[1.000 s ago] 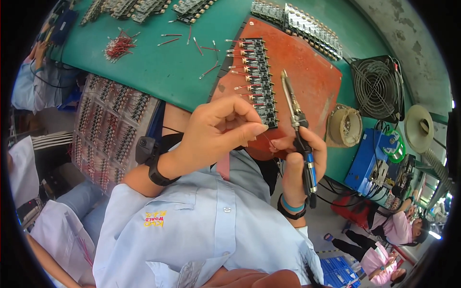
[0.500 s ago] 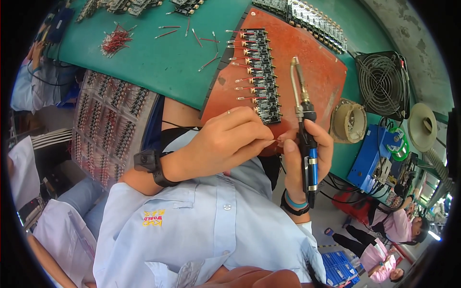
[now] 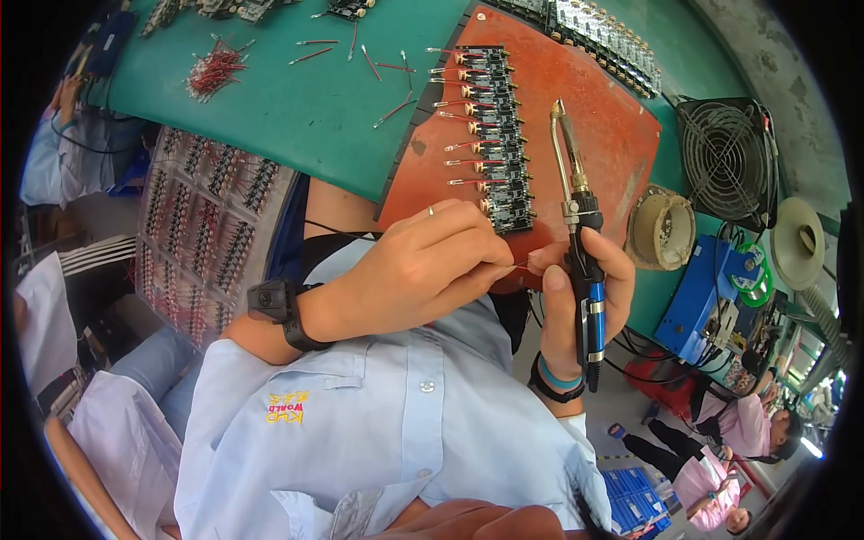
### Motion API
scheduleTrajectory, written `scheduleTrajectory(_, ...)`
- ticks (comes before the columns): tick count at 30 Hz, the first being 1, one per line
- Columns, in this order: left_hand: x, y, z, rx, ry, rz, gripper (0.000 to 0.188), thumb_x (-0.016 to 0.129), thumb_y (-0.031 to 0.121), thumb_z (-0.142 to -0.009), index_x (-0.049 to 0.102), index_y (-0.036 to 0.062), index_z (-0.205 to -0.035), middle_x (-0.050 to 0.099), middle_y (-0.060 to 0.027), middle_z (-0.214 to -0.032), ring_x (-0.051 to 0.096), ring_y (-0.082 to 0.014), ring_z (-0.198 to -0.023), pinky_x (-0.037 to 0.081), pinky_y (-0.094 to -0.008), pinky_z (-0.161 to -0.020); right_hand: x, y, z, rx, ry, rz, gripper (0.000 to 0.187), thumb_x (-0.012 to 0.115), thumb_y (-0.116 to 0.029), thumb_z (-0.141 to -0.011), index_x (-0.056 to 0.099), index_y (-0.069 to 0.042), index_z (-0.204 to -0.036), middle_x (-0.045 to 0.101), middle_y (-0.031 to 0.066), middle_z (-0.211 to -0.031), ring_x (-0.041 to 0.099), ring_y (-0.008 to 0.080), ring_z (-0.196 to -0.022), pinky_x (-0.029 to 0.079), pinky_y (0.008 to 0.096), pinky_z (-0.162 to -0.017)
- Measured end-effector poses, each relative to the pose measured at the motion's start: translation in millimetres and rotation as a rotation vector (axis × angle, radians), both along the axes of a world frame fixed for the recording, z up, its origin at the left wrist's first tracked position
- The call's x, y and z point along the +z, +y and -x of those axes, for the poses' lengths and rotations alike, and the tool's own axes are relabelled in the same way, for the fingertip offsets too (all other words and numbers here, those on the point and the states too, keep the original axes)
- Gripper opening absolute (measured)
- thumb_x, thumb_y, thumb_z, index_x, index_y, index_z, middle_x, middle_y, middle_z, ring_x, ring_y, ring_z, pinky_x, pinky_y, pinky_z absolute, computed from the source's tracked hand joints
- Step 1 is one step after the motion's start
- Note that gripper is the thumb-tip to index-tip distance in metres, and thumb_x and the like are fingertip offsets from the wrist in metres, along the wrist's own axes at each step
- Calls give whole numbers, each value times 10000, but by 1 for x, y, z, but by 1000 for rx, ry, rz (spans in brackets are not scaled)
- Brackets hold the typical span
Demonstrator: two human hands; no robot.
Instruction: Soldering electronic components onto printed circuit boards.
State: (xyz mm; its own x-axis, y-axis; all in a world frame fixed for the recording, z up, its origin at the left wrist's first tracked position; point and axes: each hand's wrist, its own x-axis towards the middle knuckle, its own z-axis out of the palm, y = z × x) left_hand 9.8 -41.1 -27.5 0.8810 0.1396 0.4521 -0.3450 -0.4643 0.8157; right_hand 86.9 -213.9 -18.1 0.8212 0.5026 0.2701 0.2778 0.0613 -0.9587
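My right hand [image 3: 589, 288] is wrapped round a soldering iron [image 3: 589, 297] with a blue and black handle and a thin metal feed tube beside its tip. The tip points away from me above an orange-red mat [image 3: 594, 135]. My left hand [image 3: 441, 261] is closed in a pinch on a thin wire [image 3: 520, 265], which spans to the fingertips of my right hand. Most of that wire is hidden by the fingers. Just beyond my left hand, a row of small black circuit boards [image 3: 495, 135] lies on the mat, with red-wired, clear-tipped parts sticking out leftward.
Loose red wires [image 3: 393, 110] and a red wire pile [image 3: 214, 72] lie on the green table [image 3: 297, 117]. A round, pale pot [image 3: 661, 229], a fan [image 3: 727, 157] and a blue solder feeder [image 3: 693, 288] stand right. Left is a tray of boards [image 3: 202, 225]; people sit nearby.
My right hand and the soldering iron have shifted slightly right, away from my left hand. The thin wire now shows in the wider gap between the fingertips.
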Motion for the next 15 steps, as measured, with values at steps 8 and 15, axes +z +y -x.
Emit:
scheduleTrajectory(8,13,17,-9,185,8,-313,144,724,24,-703,628,70,-799,645,-51,-991,592,-253,-936,408,-357,-863,6,-28,-2,-139,50,8,554,695,-260,-855,463,48,-1252,648,181,-941,645,226,-826,532,348,-771)
scheduleTrajectory(15,6,16,-24,235,128,-356,91,685,54,-723,611,87,-765,655,-21,-1068,574,-240,-1073,355,-385,-946,10,-66,-18,-72,-248,42,538,791,-298,-770,557,40,-1118,642,199,-985,612,272,-873,493,354,-742)
